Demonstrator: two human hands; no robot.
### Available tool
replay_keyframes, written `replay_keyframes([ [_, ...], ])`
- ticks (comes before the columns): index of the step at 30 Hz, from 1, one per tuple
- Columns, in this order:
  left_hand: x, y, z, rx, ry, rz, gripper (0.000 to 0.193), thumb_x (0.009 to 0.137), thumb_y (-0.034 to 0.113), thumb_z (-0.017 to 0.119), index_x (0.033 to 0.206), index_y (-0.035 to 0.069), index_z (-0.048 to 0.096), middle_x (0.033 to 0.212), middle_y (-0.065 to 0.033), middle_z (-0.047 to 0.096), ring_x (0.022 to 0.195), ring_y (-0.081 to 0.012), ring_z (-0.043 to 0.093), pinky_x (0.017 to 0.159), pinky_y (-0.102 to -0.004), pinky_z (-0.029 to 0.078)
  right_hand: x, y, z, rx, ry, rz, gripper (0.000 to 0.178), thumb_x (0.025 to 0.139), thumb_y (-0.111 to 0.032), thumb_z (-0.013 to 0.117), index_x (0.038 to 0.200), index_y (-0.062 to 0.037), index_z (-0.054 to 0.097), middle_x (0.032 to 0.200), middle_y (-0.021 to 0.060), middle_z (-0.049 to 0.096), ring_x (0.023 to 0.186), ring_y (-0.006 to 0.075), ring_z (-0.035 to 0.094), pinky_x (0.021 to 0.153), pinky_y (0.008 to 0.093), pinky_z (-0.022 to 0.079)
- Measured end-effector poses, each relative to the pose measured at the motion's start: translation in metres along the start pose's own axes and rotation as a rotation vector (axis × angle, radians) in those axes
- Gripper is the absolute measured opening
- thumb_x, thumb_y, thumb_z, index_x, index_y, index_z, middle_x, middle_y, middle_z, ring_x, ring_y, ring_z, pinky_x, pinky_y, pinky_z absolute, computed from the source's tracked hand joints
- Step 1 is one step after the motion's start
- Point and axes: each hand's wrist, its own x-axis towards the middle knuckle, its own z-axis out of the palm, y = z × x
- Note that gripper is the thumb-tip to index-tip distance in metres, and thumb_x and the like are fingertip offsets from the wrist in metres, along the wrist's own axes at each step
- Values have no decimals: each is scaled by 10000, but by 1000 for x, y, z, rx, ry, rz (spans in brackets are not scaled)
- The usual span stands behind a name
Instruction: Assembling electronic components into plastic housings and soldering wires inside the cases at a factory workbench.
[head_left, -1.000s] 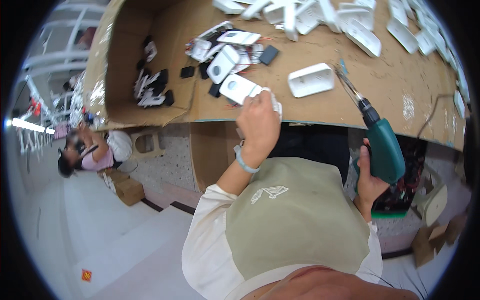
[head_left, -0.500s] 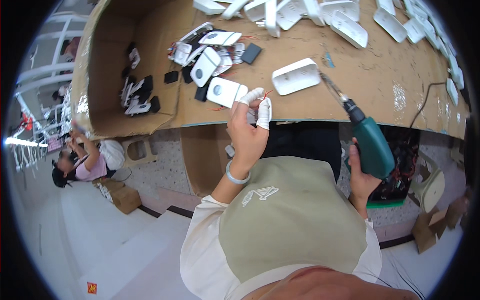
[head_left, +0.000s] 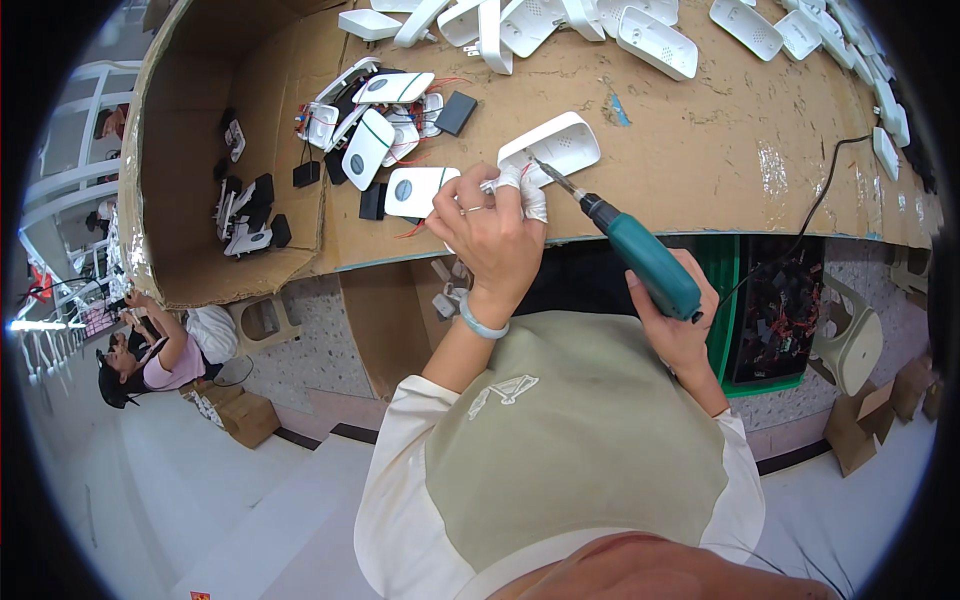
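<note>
My right hand (head_left: pixel 685 312) is wrapped round a green soldering gun (head_left: pixel 650 262) with a black collar and a thin metal tip. The tip reaches inside a white plastic housing (head_left: pixel 570 145) shaped like a shallow tray, near the table's front edge. My left hand (head_left: pixel 492 232), with white tape round thumb and fingertip, is closed at the housing's near left end. Thin red wires (head_left: pixel 528 168) show at its pinched fingertips, close to the metal tip. Exactly where the tip touches is too small to tell. A white cover with a grey round button (head_left: pixel 415 190) lies beside my left hand.
White covers with wires and black blocks (head_left: pixel 375 125) are piled to the left. An open cardboard box (head_left: pixel 165 150) stands at far left, holding similar parts. Many white housings (head_left: pixel 655 42) line the back. A black cord (head_left: pixel 830 190) crosses at right. A person (head_left: pixel 165 355) sits far left.
My right hand has brought the soldering gun left, its tip now inside the housing. My left hand has moved the red wires to the housing's near end. The head view has shifted slightly.
</note>
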Motion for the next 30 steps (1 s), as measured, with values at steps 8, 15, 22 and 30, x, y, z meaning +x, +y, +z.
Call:
replay_keyframes([
  [8, 2, 2, 3, 37, -31, 12, 219, 724, 173, 826, 766, 28, 668, 1114, -74, 629, 1079, -325, 494, 897, -493, 346, 4, 11, 5, -4, -23, -38, 242, 785, 65, 785, 992, 17, 670, 913, 138, 693, 813, 282, 679, 734, 333, 538],
  [15, 3, 0, 2, 35, 15, -9, 178, 750, 147, 800, 826, 19, 702, 1112, -65, 646, 1064, -327, 506, 917, -488, 369, 4, 12, 5, 12, -40, -54, 254, 775, 59, 784, 995, 20, 663, 928, 139, 691, 822, 294, 682, 739, 336, 537],
  [22, 5, -2, 6, 23, 33, -25, 167, 750, 131, 784, 858, 24, 715, 1178, -72, 653, 1084, -333, 498, 927, -491, 370, 7, 11, 7, 8, -34, -42, 257, 775, 53, 782, 999, 15, 662, 928, 139, 687, 826, 301, 681, 743, 342, 535],
  [30, 3, -3, 3, 18, 4, -21, 175, 734, 127, 789, 854, 26, 712, 1202, -67, 647, 1088, -330, 498, 928, -495, 365, 9, 10, 10, -6, -45, -51, 257, 779, 48, 780, 1003, 10, 660, 926, 141, 682, 820, 302, 676, 743, 342, 532],
])
